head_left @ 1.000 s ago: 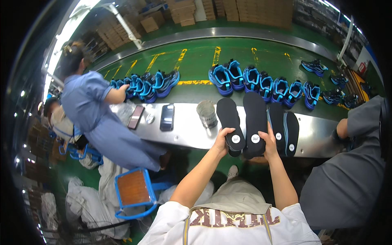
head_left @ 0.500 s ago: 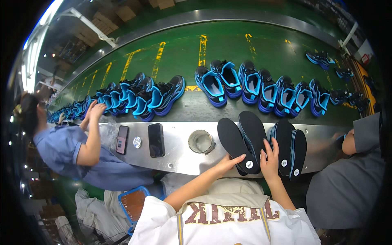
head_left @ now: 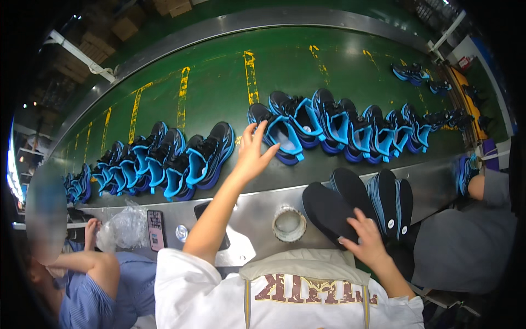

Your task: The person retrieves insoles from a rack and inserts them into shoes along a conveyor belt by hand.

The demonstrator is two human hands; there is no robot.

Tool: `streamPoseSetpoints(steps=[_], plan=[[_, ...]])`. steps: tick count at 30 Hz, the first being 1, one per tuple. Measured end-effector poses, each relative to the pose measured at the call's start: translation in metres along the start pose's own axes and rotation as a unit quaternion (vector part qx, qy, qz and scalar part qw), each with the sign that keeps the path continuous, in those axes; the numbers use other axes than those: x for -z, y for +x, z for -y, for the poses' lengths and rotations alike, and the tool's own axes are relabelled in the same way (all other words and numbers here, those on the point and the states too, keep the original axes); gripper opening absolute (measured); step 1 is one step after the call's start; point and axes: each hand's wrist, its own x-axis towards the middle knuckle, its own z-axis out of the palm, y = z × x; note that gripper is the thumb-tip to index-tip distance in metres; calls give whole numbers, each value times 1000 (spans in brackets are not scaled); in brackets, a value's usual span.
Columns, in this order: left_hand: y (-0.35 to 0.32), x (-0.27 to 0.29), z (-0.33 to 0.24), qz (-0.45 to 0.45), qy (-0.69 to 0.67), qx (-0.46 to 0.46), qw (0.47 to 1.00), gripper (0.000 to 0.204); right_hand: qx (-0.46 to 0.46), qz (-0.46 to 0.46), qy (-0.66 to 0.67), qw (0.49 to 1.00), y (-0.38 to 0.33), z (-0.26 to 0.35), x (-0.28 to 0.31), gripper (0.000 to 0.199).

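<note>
My left hand [head_left: 253, 156] reaches over the bench with fingers spread, at the near left side of a black and blue sneaker [head_left: 285, 141]; whether the fingertips touch it I cannot tell. Nothing shows in that hand. My right hand [head_left: 368, 241] is at the lower end of a black insole [head_left: 326, 211], thumb at its edge and fingers across it. Another insole [head_left: 346, 183] lies just behind. To their right are two stacks of insoles [head_left: 382, 192] with blue edges and round white stickers.
More sneakers [head_left: 205, 156] stand in rows on the green conveyor [head_left: 219, 82]. On the metal bench are a round tin [head_left: 289, 225], a phone [head_left: 156, 230], a dark phone partly under my left arm, and plastic wrap [head_left: 123, 227]. People sit at both sides.
My left hand has left the insoles and moved up and left to the sneaker. The right hand stays at the insoles. The view has shifted, and a white sheet now shows by my left arm.
</note>
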Motion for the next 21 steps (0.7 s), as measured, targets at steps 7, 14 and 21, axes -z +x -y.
streamPoseSetpoints(steps=[7, 14, 21], plan=[[57, -55, 36, -32, -210, 265, 941, 30, 140, -74, -93, 983, 158, -12, -31, 9], [53, -61, 59, -4, -412, 333, 848, 33, 128, 24, -158, 979, 232, -33, -120, 10], [54, -60, 44, 34, -224, 226, 947, 23, 42, 51, -165, 984, 244, -44, -167, 14]])
